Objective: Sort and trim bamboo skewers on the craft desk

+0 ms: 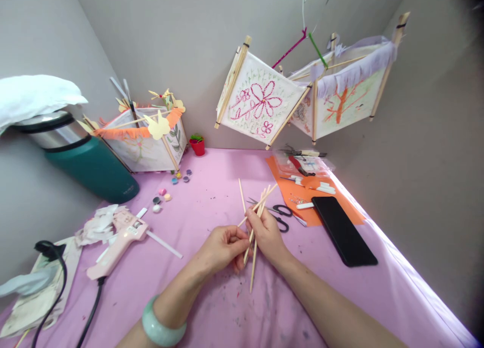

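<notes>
Several thin, pale wooden sticks [253, 266] cross one another in a loose bundle above the middle of the table. My right hand [267, 234] is closed around the bundle, thumb resting on its upper part. From the left, my left hand [227, 244] pinches the sticks lower down, with its fingers curled around them; the fingertips are partly hidden. A pale green bangle [163, 324] circles my left wrist. Just beyond my right hand lie black-handled scissors [282, 210], their blades partly behind the sticks.
To the left are a pink glue gun [120, 242] with a cord, a teal bottle [93, 164], small paint pots [156, 200] and a decorated fabric lantern [132, 149]. To the right, a black phone [344, 231] rests beside an orange sheet [350, 213]. Painted lanterns [260, 98] hang above.
</notes>
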### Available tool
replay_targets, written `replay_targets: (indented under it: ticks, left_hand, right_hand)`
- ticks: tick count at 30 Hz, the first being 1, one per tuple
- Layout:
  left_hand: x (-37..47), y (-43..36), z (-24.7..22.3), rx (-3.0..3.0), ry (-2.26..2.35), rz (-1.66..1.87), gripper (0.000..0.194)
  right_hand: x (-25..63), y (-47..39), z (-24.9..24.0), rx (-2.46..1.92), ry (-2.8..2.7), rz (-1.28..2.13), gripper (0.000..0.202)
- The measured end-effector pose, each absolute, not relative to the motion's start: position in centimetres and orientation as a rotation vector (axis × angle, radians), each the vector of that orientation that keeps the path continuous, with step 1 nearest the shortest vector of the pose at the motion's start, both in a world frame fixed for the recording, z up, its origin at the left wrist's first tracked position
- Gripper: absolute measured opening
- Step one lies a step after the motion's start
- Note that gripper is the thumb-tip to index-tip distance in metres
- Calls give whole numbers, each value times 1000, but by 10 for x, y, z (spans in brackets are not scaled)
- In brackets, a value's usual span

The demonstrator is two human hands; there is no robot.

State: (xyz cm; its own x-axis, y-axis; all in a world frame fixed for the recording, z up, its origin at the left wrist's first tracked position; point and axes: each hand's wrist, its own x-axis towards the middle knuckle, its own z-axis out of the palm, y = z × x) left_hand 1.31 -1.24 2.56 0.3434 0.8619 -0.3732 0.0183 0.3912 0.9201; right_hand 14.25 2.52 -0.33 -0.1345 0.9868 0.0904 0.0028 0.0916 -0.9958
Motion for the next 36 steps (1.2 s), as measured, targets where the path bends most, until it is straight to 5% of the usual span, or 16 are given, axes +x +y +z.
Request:
replay_targets:
  ticks: [36]
  left_hand:
    - [9, -10, 19, 899, 999, 711, 32]
  right_hand:
    - [142, 26, 1, -974, -1259, 1405, 27]
